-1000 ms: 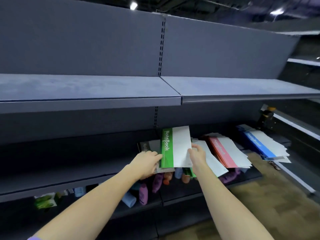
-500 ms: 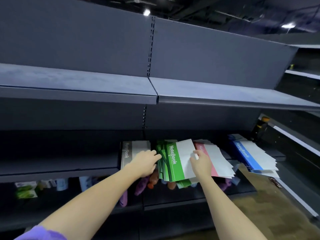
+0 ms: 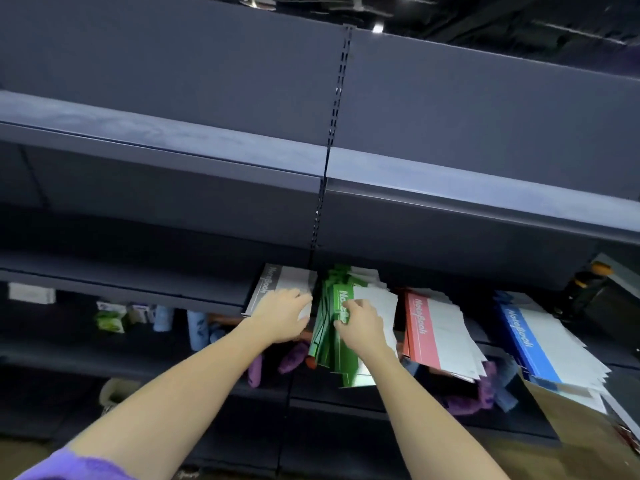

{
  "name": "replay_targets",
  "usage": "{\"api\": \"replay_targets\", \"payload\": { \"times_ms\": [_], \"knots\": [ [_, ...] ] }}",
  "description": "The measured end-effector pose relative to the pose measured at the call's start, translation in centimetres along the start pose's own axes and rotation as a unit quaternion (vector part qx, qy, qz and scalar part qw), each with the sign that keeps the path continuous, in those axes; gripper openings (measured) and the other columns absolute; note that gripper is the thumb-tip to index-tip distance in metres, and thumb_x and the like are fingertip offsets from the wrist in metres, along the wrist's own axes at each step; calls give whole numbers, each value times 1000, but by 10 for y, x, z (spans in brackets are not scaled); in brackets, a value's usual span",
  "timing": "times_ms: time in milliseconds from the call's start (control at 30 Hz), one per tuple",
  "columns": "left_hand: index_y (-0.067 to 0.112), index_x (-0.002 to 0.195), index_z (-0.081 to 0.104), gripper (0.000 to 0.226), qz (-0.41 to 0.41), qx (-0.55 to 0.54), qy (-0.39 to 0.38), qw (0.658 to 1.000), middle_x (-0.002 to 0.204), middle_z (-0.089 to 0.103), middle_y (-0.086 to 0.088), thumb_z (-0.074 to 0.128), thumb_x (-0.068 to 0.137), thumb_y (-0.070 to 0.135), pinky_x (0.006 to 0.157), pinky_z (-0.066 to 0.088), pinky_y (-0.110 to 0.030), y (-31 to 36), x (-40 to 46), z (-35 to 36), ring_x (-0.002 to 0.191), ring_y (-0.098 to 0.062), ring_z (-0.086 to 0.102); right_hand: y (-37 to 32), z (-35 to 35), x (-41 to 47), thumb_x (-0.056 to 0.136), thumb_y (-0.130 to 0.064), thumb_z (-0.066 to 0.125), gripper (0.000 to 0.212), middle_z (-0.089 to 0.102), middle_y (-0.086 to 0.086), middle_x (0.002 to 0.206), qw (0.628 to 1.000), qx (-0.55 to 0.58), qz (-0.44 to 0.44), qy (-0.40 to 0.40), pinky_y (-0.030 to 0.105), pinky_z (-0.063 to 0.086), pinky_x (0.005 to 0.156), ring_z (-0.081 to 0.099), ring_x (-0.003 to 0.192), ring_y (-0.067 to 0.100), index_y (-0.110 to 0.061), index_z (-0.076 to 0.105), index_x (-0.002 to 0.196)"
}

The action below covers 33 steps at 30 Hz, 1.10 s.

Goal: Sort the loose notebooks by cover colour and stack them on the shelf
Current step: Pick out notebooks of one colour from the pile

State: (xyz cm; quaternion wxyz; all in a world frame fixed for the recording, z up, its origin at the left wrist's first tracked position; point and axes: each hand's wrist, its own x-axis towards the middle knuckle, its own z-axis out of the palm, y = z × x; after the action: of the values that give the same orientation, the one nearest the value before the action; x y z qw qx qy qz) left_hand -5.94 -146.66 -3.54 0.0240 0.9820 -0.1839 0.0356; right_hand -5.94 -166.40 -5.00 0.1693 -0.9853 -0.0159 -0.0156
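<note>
Head view: four piles sit side by side on the dark shelf [image 3: 173, 296] — grey notebooks [image 3: 277, 285] on the left, then green notebooks [image 3: 332, 341], red notebooks [image 3: 436, 330] and blue notebooks [image 3: 530, 344] out to the right, each pile fanned and untidy. The left hand [image 3: 280, 317] lies on the grey pile, fingers loosely curled over the cover, reaching toward the green edge; whether it grasps anything, I cannot tell. The right hand [image 3: 360, 323] is on top of the green pile, fingers bent and pinching the uppermost cover. Purple and blue bottles [image 3: 197, 327] stand on the lower shelf.
</note>
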Motion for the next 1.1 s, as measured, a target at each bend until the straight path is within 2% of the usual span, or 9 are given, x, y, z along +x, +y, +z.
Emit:
{"api": "replay_targets", "payload": {
  "times_ms": [100,233,400,567,667,800,933,1033,1100],
  "knots": [
    [21,142,43,47,-25,11,-4,1000,135,52,-5,44,100,41,99,39,-40,-11,-4,2,124,-28,49,-7,8,7,93,-41,58,66,30,7,159,997,-40,-26,-62,46,33,114,28,145,30,-21,36,151],
    [20,140,44,43,-28,26,-15,999,134,53,-6,42,101,39,98,39,-41,-15,-6,9,122,-29,50,2,12,19,96,-44,55,74,13,6,166,993,-65,-49,-87,47,20,122,10,153,29,-21,23,158],
    [19,139,45,42,9,15,-36,999,132,54,-6,39,102,38,95,44,-42,-16,3,11,118,-29,53,-3,7,26,95,-45,55,73,16,4,166,993,-69,-37,-92,45,23,122,14,152,26,-23,24,157],
    [19,142,44,43,37,-3,-36,999,135,52,-5,41,102,35,98,44,-40,-14,14,6,121,-27,51,-4,5,28,89,-47,66,67,39,8,147,998,-33,-11,-59,42,41,108,39,134,28,-20,40,143],
    [17,141,45,42,49,-8,-35,998,133,53,-6,41,102,33,98,44,-40,-10,19,7,121,-26,49,-3,6,25,87,-44,70,58,38,9,137,997,-60,-27,-47,40,44,101,34,127,28,-19,47,134],
    [16,139,46,41,57,-19,-36,998,132,53,-7,41,103,35,99,44,-41,-1,22,10,122,-26,49,1,2,23,94,-41,59,52,40,7,140,994,-78,-52,-63,41,44,102,34,130,28,-19,48,140],
    [18,138,47,39,56,-28,-29,998,129,55,-6,42,102,35,96,45,-42,6,22,10,119,-26,50,2,-7,22,90,-59,55,74,38,4,150,991,-91,-59,-83,41,42,107,38,135,27,-22,37,151],
    [19,135,48,38,52,-23,-22,998,126,56,-6,43,102,35,95,45,-42,8,24,8,116,-26,52,3,-14,20,62,-86,63,111,45,2,146,988,-48,-43,-138,45,44,104,46,130,27,-21,34,147],
    [18,134,49,37,51,-11,-17,998,126,57,-6,43,102,35,95,45,-42,10,25,6,114,-26,53,8,-18,21,41,-93,67,127,44,0,145,984,-31,-29,-172,49,44,104,43,131,28,-25,33,143]
  ]
}}
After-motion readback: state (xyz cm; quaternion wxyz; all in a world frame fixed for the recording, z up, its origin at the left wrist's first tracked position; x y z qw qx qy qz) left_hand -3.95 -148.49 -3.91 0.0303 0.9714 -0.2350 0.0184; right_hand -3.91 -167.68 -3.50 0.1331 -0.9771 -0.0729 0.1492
